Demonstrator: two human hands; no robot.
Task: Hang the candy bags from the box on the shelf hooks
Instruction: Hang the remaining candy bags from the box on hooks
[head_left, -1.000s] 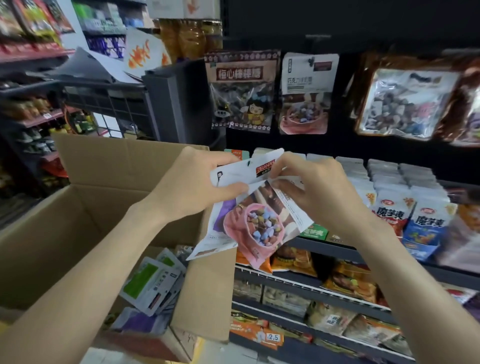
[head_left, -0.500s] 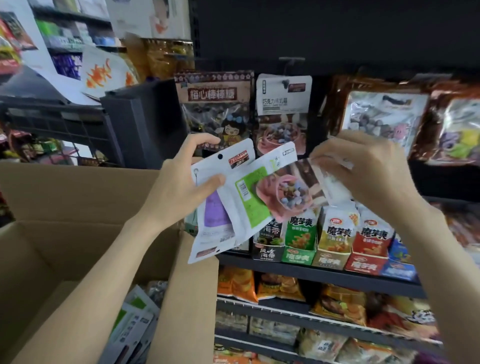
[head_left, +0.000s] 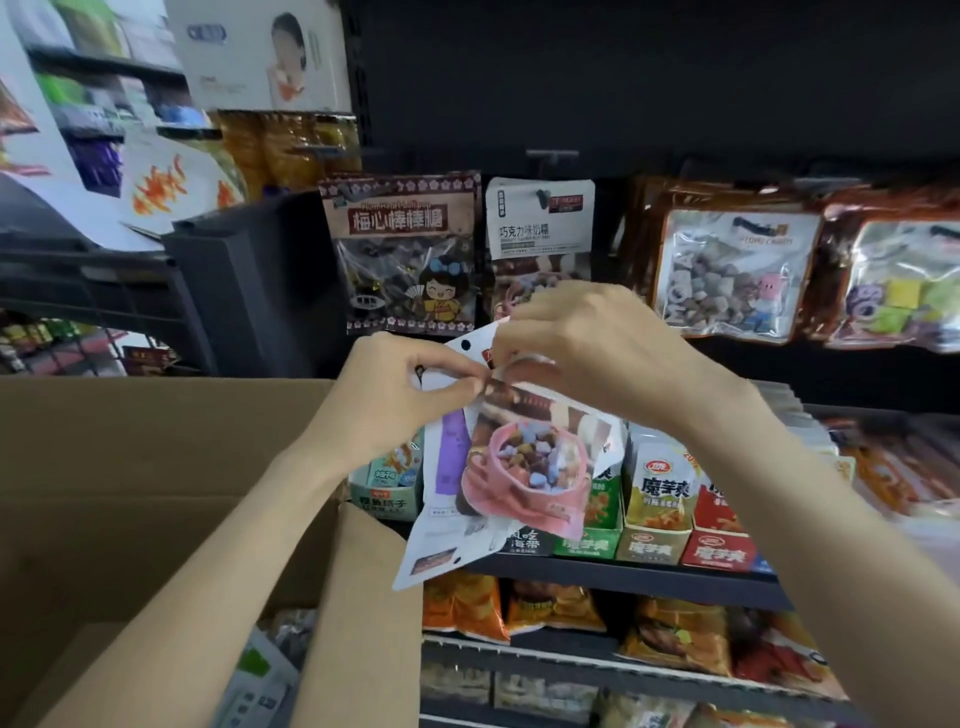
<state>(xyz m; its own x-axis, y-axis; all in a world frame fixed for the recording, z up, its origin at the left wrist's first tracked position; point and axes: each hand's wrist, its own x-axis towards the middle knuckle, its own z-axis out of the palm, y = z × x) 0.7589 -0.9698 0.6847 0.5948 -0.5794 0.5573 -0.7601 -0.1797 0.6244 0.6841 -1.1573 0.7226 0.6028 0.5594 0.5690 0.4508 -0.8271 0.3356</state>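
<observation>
Both hands up in front of the shelf — my left hand (head_left: 400, 395) pinches the top edge of the candy bags (head_left: 519, 467), fingers (head_left: 457, 371) pressed tight on it, and my right hand (head_left: 582, 343) pinches the same edge from above. The bags hang over the cardboard box (head_left: 171, 467), just below a matching bag (head_left: 540, 228) on its hook (head_left: 543, 196).

dark shelf (head_left: 623, 570) — boxed snack packs (head_left: 657, 506) standing in a row
</observation>
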